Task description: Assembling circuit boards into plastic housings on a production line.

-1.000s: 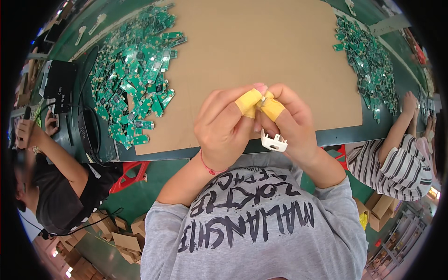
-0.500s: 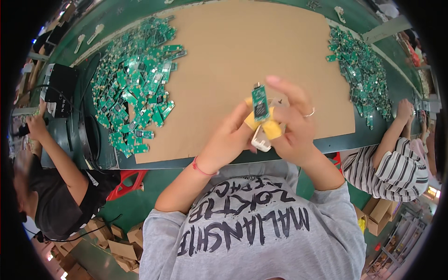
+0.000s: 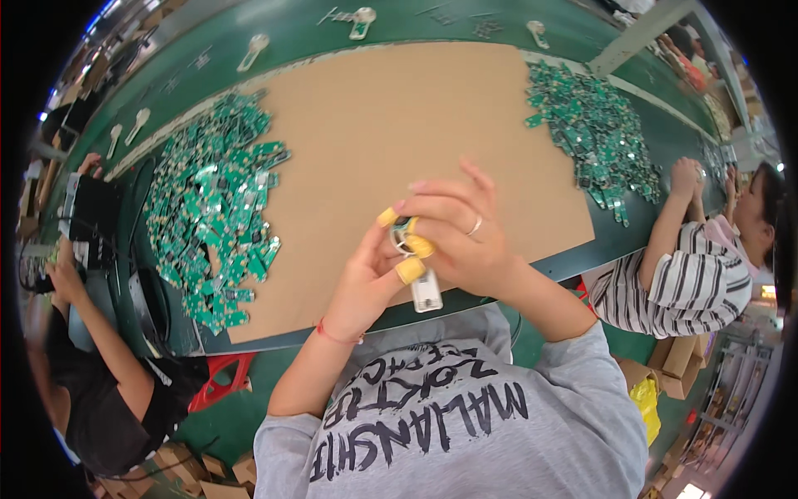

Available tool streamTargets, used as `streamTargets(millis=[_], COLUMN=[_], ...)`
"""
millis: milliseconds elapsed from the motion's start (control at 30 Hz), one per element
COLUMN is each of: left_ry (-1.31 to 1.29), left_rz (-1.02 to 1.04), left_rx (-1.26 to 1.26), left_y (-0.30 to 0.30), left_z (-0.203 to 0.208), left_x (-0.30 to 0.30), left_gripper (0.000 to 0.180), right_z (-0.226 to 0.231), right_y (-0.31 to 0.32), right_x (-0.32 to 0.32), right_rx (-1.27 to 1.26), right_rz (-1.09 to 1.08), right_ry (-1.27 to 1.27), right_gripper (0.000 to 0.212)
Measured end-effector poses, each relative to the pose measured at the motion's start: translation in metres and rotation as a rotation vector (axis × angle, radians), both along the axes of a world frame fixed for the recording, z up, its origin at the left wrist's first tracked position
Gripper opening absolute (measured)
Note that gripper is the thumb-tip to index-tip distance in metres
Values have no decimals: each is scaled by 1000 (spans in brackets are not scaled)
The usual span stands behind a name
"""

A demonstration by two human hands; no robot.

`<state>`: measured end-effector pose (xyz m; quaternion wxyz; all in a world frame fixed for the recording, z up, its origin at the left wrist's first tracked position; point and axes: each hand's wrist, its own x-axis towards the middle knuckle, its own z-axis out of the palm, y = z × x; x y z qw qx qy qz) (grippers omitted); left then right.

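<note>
Above the cardboard, near its front edge, both hands hold a white plastic housing (image 3: 426, 293) with a ring-shaped head and a narrow handle. My left hand (image 3: 359, 279) pinches it from the left with thumb and forefinger. My right hand (image 3: 461, 237), with a ring on one finger, grips the head from the right; its other fingers stretch forward. Yellow covers wrap the gripping fingertips. A bit of green shows between the fingers at the head; most of that spot is hidden.
Brown cardboard (image 3: 391, 125) covers the table's middle. Heaps of green circuit boards lie left (image 3: 208, 208) and right (image 3: 594, 133). More white housings (image 3: 362, 23) lie on the green surface beyond. People sit on either side; a black box (image 3: 93, 208) stands at the left.
The circuit board seen upright between the fingers earlier is now mostly hidden at the housing's head. Both hands have closed in around the housing, and the view has shifted.
</note>
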<state>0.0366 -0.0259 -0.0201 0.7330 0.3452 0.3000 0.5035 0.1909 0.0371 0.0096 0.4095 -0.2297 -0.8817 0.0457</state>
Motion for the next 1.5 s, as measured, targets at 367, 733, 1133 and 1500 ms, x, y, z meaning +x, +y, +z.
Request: streamTargets(millis=[367, 733, 1133, 1500], left_ry=[339, 201, 207, 158], left_rz=[460, 411, 413, 361], left_rx=[218, 202, 250, 118], left_y=[14, 13, 16, 15], left_z=[14, 6, 3, 15], left_x=[4, 3, 5, -3], left_gripper=[55, 56, 54, 50], right_z=[20, -3, -17, -17], right_y=[-22, -18, -27, -18], right_x=[2, -3, -3, -6], right_rx=[-946, -1046, -1088, -693], right_rz=[3, 88, 98, -69], right_ry=[280, 281, 519, 229], right_gripper=[29, 24, 24, 28])
